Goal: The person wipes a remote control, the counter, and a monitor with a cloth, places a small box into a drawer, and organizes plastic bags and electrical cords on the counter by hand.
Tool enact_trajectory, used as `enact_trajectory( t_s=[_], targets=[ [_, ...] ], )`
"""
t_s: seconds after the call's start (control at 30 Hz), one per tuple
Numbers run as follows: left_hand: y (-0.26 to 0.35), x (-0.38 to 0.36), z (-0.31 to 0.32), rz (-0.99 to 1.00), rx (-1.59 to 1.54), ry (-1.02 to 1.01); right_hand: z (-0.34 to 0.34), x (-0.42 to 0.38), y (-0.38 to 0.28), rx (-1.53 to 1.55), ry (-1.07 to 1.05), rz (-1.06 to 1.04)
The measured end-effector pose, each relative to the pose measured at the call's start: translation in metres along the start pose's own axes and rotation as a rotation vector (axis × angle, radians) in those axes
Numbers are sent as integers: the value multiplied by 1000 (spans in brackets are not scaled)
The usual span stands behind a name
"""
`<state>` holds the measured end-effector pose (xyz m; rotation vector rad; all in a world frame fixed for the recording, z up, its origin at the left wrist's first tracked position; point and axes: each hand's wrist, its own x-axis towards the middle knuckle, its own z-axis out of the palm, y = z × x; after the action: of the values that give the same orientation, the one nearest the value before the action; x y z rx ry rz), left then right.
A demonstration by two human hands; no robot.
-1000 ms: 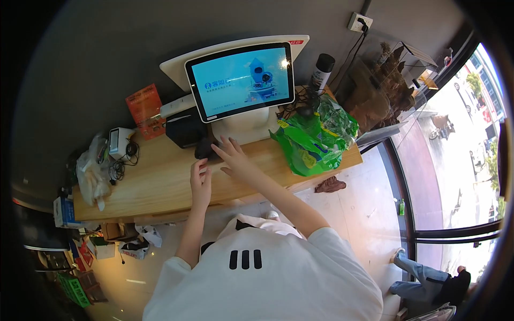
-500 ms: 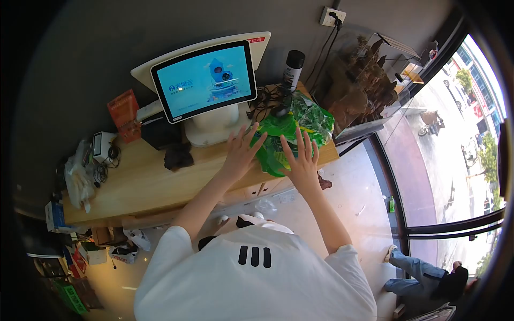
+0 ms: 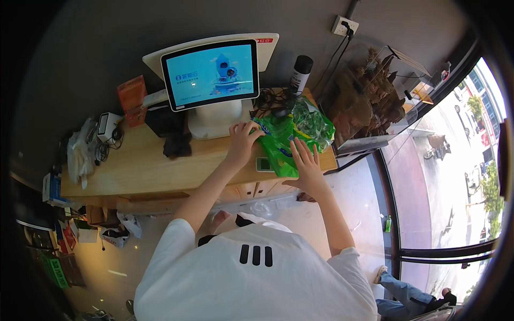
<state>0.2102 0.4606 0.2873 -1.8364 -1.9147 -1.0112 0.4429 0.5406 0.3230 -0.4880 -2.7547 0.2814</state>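
A crumpled green plastic bag (image 3: 277,152) with a clear section (image 3: 312,123) lies on the right end of the wooden counter. My left hand (image 3: 243,140) pinches the bag's upper left edge between thumb and fingers. On the bag's lower right side rests my right hand (image 3: 308,166), fingers stretched out and thumb apart. Just left of the bag's lower part, a small pale device (image 3: 264,164) with a grey display lies near the counter's front edge. Black cables (image 3: 270,99) are bunched behind the bag, beside a black-capped spray can (image 3: 301,75).
A white screen terminal (image 3: 211,75) stands behind my left hand. Along the wooden counter (image 3: 139,171) are a black box (image 3: 164,120), a dark cloth-like item (image 3: 176,145) and a small printer-like device (image 3: 108,127). A glass tank (image 3: 369,107) is at right. Someone's jeans-clad legs (image 3: 404,297) show lower right.
My left hand has closed on the bag's edge from an open pose. My right hand has moved lower on the bag. The bag looks more spread, and the pale device now shows beside it.
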Motion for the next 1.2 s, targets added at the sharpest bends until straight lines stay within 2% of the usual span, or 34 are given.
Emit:
enact_trajectory(
  t_s=[0.1,0.23,0.3,0.4,0.43,0.47,0.53,0.67,0.8,0.87,1.0,1.03,1.2],
  targets=[
    [1,12,1,-7,-84,2,12,9,13,-11,224,48],
    [2,14,2,4,-35,-27,9,36,35,-92,187,28],
    [17,10,-8,-146,-80,185,-15,52,33,-22,440,41],
    [24,-34,7,-165,-190,180,-23,66,46,-24,425,-3],
    [27,-43,10,-112,-198,48,-22,68,45,-28,414,-8],
    [30,-49,14,-115,-197,45,-20,68,43,-25,411,-8],
    [40,-55,18,-124,-150,-267,-15,64,39,16,369,34],
    [14,-72,41,-76,-76,-408,-7,59,38,43,424,44],
    [2,-79,14,-138,0,-394,-6,52,35,63,360,82],
    [-4,-86,-19,-187,-120,-367,1,50,31,76,316,114],
    [-12,-108,-72,-281,-46,-335,8,46,10,-33,77,98],
    [-16,-116,-84,-341,-47,-339,4,46,-2,-33,-61,108],
    [-40,-157,-125,-481,-44,-255,30,76,-69,97,1,-142]
  ],
)
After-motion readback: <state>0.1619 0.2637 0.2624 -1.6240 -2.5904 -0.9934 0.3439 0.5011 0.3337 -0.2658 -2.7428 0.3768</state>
